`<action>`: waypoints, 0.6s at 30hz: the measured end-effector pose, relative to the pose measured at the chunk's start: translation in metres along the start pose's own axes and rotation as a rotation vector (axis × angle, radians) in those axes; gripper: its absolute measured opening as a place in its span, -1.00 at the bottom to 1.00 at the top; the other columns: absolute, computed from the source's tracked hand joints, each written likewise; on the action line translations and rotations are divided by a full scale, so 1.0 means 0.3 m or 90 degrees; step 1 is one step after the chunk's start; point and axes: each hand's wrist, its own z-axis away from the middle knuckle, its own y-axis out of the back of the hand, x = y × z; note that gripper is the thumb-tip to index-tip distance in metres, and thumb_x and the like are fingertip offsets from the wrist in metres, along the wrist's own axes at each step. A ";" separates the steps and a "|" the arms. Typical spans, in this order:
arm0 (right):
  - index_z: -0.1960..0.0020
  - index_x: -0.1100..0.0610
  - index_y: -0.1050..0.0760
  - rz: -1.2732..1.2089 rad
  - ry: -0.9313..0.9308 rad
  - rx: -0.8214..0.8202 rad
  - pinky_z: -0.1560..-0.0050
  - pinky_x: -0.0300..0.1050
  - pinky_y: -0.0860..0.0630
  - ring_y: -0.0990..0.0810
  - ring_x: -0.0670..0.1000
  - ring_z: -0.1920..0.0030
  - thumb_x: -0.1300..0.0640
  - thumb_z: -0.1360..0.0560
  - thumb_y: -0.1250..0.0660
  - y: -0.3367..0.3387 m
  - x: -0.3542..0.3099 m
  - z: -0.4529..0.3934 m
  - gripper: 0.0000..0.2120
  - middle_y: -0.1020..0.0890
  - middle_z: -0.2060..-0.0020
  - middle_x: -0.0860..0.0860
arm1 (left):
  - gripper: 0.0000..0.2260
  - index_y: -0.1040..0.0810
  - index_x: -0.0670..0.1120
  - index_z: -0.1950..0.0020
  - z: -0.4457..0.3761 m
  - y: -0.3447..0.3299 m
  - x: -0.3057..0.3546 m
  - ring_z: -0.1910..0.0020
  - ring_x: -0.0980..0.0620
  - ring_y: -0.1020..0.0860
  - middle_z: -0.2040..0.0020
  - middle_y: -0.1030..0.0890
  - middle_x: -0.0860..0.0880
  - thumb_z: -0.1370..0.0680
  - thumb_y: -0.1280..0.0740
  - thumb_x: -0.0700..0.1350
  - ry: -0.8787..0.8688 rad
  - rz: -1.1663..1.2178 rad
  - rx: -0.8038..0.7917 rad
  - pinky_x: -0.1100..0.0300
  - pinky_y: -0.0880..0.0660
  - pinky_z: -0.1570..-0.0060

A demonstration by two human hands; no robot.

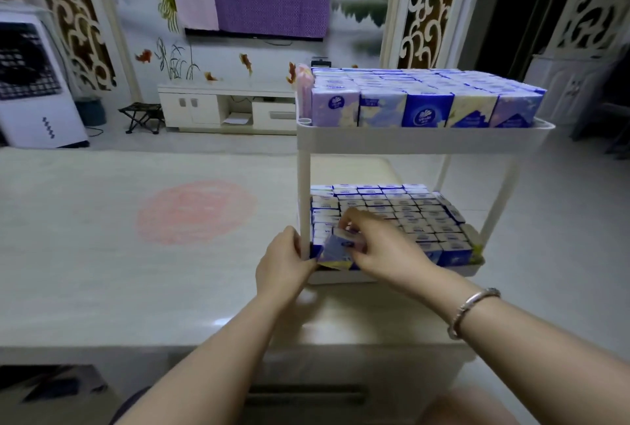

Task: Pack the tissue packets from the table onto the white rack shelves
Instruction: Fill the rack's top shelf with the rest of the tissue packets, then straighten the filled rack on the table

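My right hand [385, 251] pinches a tissue packet [335, 249] tilted at the lower shelf's [392, 276] front-left corner, low centre of the frame, its long axis slanting down toward my left hand [284, 262], which grips the white rack's post [304, 193] just beside it; the right hand is nearer, so I'd judge it does the pushing

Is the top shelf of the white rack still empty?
No, the top shelf of the white rack is packed full with rows of blue and purple tissue packets.
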 end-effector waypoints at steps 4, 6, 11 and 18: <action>-0.09 0.01 -0.32 0.117 0.013 0.037 0.19 -0.01 -0.49 -0.52 0.20 0.05 0.16 -0.47 -0.26 -0.021 -0.032 -0.017 -0.77 -0.46 -0.03 0.03 | -0.73 -0.38 -0.07 0.19 -0.007 -0.001 -0.012 0.23 -0.04 -0.52 0.23 -0.53 0.03 -0.33 -0.42 0.03 -0.008 0.031 -0.015 0.09 -0.40 0.30; -0.12 0.03 -0.33 0.206 0.041 0.034 0.25 -0.06 -0.37 -0.52 0.20 0.03 0.16 -0.48 -0.28 -0.038 -0.047 -0.027 -0.76 -0.45 -0.04 0.05 | -0.75 -0.40 -0.05 0.21 -0.006 0.001 -0.028 0.23 0.00 -0.54 0.22 -0.54 0.05 -0.34 -0.45 -0.02 -0.026 0.080 -0.043 0.10 -0.44 0.25; 0.16 0.08 -0.51 0.379 0.134 0.073 0.37 -0.16 -0.18 -0.53 0.13 0.34 0.22 -0.04 -0.57 -0.091 -0.067 -0.048 -0.58 -0.50 0.37 0.04 | -0.82 -0.50 -0.11 0.14 0.008 0.033 -0.042 0.18 0.03 -0.59 0.19 -0.60 0.04 -0.36 -0.46 -0.16 -0.040 0.175 -0.083 0.24 -0.53 0.20; 0.08 -0.01 -0.53 0.330 0.118 0.120 0.15 -0.04 -0.44 -0.57 0.18 0.01 0.09 -0.28 -0.44 -0.183 0.001 -0.025 -0.77 -0.59 -0.05 0.08 | -0.68 -0.49 -0.05 0.18 0.015 0.033 -0.040 0.21 0.10 -0.58 0.22 -0.60 0.08 -0.25 -0.53 0.04 -0.049 0.172 -0.071 0.04 -0.57 0.14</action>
